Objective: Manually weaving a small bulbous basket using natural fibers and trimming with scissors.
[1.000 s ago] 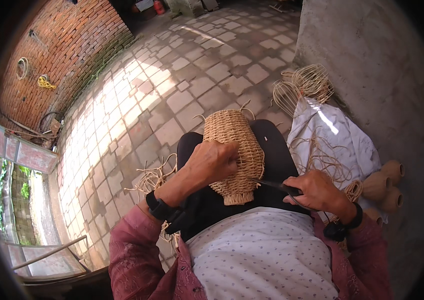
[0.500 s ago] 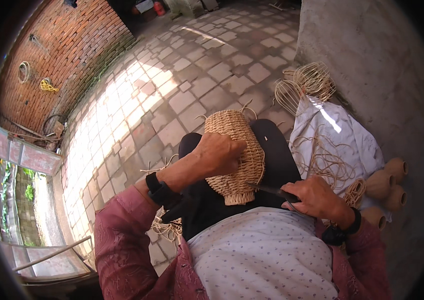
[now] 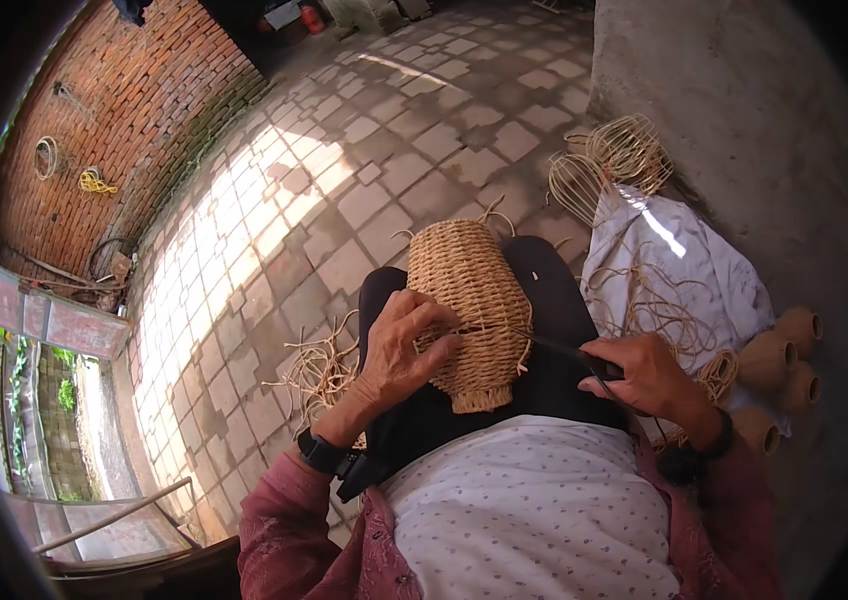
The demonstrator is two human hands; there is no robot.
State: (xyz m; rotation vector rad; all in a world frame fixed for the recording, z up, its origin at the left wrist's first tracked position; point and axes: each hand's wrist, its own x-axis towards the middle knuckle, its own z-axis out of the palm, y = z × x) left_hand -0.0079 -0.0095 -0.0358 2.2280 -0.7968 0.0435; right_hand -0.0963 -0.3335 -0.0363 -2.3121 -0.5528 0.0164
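Note:
A woven straw-coloured vase-shaped basket (image 3: 466, 265) lies across my lap, its narrow neck toward me. My left hand (image 3: 404, 345) rests on its left side, thumb and fingertips bent together at the weave; whatever they pinch is too small to make out. My right hand (image 3: 649, 372) is closed around the dark handles of a pair of scissors (image 3: 566, 350). Their blades point left and reach the basket's right side, near a short strand end. A few loose strand ends stick out at the basket's far end.
Loose fibre strands (image 3: 319, 370) lie left of my legs. To the right are a white cloth (image 3: 689, 270) with more strands, wire-like frames (image 3: 629, 155), several brown vases (image 3: 766, 360) and a concrete wall (image 3: 744, 110). Paving (image 3: 374, 205) stretches ahead; a brick wall (image 3: 134, 90) stands left.
My left hand, a fist over the basket's middle before, has moved left and toward me, its fingers now lower on the weave. The scissors have moved slightly up against the basket's right side.

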